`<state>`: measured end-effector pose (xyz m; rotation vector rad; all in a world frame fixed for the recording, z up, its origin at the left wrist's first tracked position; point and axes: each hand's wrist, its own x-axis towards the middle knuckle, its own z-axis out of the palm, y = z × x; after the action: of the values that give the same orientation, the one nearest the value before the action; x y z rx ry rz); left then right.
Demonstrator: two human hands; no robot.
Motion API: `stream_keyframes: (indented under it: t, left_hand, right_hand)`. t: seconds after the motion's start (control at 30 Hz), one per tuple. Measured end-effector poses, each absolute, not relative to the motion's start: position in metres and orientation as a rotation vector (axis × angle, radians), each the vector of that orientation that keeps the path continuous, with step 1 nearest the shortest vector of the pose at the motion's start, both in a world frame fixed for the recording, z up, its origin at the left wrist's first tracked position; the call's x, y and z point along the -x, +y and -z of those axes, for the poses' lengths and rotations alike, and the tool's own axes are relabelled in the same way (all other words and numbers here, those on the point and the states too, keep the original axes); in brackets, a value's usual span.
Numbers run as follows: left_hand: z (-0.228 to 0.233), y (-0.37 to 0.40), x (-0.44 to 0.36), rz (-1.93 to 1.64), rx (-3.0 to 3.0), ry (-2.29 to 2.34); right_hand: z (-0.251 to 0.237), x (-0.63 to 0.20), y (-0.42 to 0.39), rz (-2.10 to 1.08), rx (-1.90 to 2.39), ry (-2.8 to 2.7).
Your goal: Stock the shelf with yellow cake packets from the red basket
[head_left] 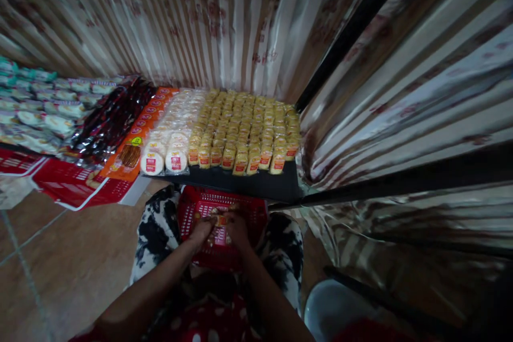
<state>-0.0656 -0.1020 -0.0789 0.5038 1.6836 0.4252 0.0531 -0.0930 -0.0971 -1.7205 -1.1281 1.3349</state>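
Presently: both hands on one small packet, over the red basket

Lighting is dim, so we record fine detail with caution. We see the left hand (202, 228) and the right hand (237, 227) brought together, the fingers of both closed on a small wrapped packet (220, 220) with an orange-red label. The packet sits between the two hands, above the floor of a red plastic basket (185, 218); whether it touches the contents beneath, we cannot tell. The basket has slotted walls and lies between the legs, which are in black-and-white patterned trousers (158, 224), just beside the front edge of a black shelf (256, 184).

On the shelf we log, from right to left: rows of yellow wrapped packets (239, 136) with orange-red labels, standing close together; clear-wrapped white round crackers (176, 150), the front two showing red labels; overlapping orange bags (147, 117), the front one bearing a yellow badge; a heap of dark glossy packets (114, 115); and white wrapped packets (58, 123), with teal ones behind.

Below the shelf's left end, we note more red baskets (70, 186) with white rims. A striped curtain (224, 26) hangs behind the goods. Low at right, we find a pale rounded container (331, 307), partly in shadow.
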Motion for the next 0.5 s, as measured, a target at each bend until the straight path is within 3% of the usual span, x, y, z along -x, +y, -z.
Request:
stream_keyframes:
  t: [0.27, 0.5]
  left_hand:
    - [0.019, -0.095, 0.074, -0.646, -0.454, 1.505]
    - [-0.018, -0.085, 0.072, -0.644, -0.854, 1.450]
  right_hand:
    - [0.057, -0.074, -0.089, -1.148, 1.690, -1.309]
    - [0.031, -0.081, -0.091, -1.363, 1.452, -1.068]
